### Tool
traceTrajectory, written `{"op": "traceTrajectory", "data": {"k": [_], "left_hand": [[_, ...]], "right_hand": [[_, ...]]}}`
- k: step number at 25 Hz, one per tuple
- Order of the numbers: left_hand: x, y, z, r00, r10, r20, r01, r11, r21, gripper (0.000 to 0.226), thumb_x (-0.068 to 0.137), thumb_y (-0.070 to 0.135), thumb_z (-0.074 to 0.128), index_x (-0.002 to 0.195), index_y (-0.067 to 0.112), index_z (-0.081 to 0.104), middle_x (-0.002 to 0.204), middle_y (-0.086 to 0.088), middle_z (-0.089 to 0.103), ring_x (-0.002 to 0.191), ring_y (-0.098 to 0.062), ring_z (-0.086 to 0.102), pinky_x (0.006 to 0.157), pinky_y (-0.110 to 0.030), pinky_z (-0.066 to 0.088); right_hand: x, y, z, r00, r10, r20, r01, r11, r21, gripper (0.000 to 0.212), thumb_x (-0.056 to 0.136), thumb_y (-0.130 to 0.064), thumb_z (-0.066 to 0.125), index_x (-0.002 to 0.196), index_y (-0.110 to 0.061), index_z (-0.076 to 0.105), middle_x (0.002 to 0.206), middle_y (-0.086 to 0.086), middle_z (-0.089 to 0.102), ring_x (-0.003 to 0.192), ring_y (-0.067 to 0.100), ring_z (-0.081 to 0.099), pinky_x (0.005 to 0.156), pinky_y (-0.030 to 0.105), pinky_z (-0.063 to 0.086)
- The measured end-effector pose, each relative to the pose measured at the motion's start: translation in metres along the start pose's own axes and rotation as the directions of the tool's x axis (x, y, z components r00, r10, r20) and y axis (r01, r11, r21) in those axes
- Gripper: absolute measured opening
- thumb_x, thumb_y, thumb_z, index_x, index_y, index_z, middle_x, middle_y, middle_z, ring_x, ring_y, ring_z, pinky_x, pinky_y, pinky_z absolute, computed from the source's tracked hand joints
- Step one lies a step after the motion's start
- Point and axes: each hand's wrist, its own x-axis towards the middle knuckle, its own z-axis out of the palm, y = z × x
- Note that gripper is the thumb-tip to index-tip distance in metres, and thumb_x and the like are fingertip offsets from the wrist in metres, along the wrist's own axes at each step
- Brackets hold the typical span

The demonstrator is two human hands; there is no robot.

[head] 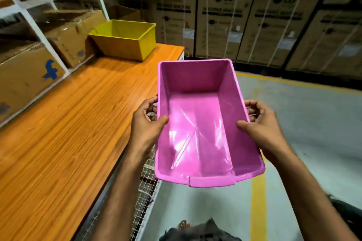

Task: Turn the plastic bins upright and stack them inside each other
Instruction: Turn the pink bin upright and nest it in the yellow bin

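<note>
Pink bin [197,123] is up in the air at the centre of the frame, open side facing up, held off the edge of the wooden table [64,133]. Left hand [148,125] grips its left wall, thumb hooked over the rim inside, fingers curled round the outside. Right hand [260,123] does the same on the right wall, thumb in, fingers wrapped outside. Over in the upper left, the yellow bin [125,41] sits upright on the table's far end, close to the shelf of cardboard boxes [27,76].
</note>
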Motion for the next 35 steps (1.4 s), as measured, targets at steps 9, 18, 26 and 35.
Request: {"op": "traceTrajectory", "data": {"k": [9, 18, 26, 35], "left_hand": [[0.147, -0.001, 0.068, 0.937, -0.278, 0.212, 0.281, 0.96, 0.018, 0.042, 0.085, -0.016, 0.06, 0.121, 0.003, 0.069, 0.053, 0.012, 0.063, 0.045, -0.001, 0.059, 0.047, -0.018, 0.051], [0.28, 0.008, 0.156, 0.96, -0.278, 0.007, 0.278, 0.96, 0.02, 0.046, 0.091, 0.001, 0.065, 0.133, 0.02, 0.06, 0.083, 0.0, 0.064, 0.071, -0.015, 0.063, 0.061, -0.03, 0.051], [0.399, 0.043, 0.23, 0.944, -0.026, -0.329, 0.028, 1.0, 0.0, 0.054, 0.083, -0.011, 0.063, 0.129, 0.017, 0.064, 0.087, -0.001, 0.067, 0.057, 0.006, 0.058, 0.057, -0.015, 0.05], [0.489, 0.086, 0.184, 0.791, 0.105, -0.602, -0.154, 0.988, -0.031, 0.053, 0.085, -0.011, 0.058, 0.128, 0.019, 0.067, 0.102, 0.0, 0.069, 0.067, -0.002, 0.065, 0.056, -0.021, 0.053]], "right_hand": [[0.142, 0.004, 0.002, 0.974, 0.221, -0.041, -0.217, 0.973, 0.076, 0.039, 0.08, 0.026, 0.054, 0.091, -0.011, 0.064, 0.047, -0.007, 0.066, 0.033, 0.003, 0.054, 0.036, 0.019, 0.047], [0.36, -0.01, 0.007, 0.986, 0.142, 0.087, -0.145, 0.989, 0.038, 0.038, 0.08, 0.021, 0.057, 0.103, -0.008, 0.066, 0.065, 0.004, 0.07, 0.038, 0.004, 0.058, 0.038, 0.02, 0.049], [0.535, -0.078, 0.019, 0.967, -0.137, 0.217, 0.123, 0.99, 0.075, 0.043, 0.076, 0.018, 0.062, 0.108, -0.01, 0.067, 0.082, 0.006, 0.065, 0.051, 0.003, 0.057, 0.048, 0.02, 0.05], [0.643, -0.159, 0.131, 0.834, -0.352, 0.424, 0.261, 0.93, 0.259, 0.047, 0.074, 0.017, 0.066, 0.103, -0.02, 0.068, 0.09, 0.003, 0.069, 0.071, 0.012, 0.059, 0.056, 0.022, 0.055]]}}
